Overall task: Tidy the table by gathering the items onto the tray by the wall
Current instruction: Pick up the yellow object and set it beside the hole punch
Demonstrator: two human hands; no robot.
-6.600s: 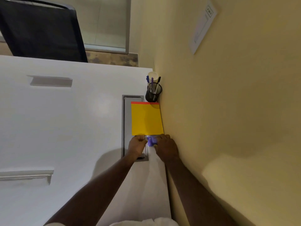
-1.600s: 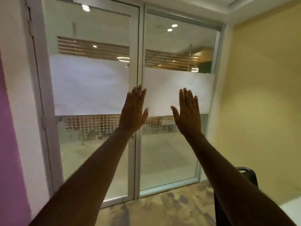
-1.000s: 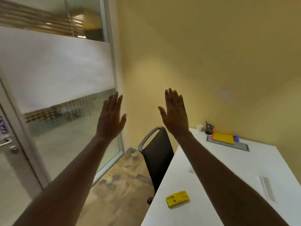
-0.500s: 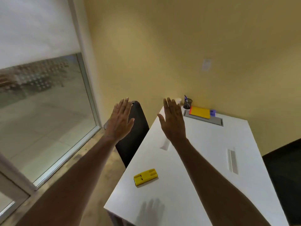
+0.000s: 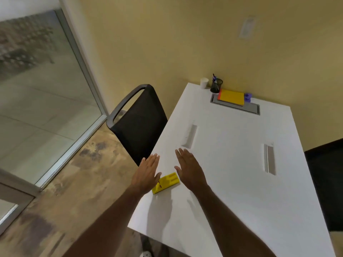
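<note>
Two hands flank the yellow block (image 5: 165, 183) near the white table's (image 5: 232, 164) front-left corner, left hand (image 5: 146, 175) and right hand (image 5: 191, 170) both flat-fingered, holding nothing, grey tray (image 5: 253, 108) well beyond by the wall.

Both flat hands are lower than half a second ago: the left hand (image 5: 146, 176) and right hand (image 5: 190, 171) now hang either side of the yellow block (image 5: 165, 183), holding nothing, left hand overlapping its end.
</note>
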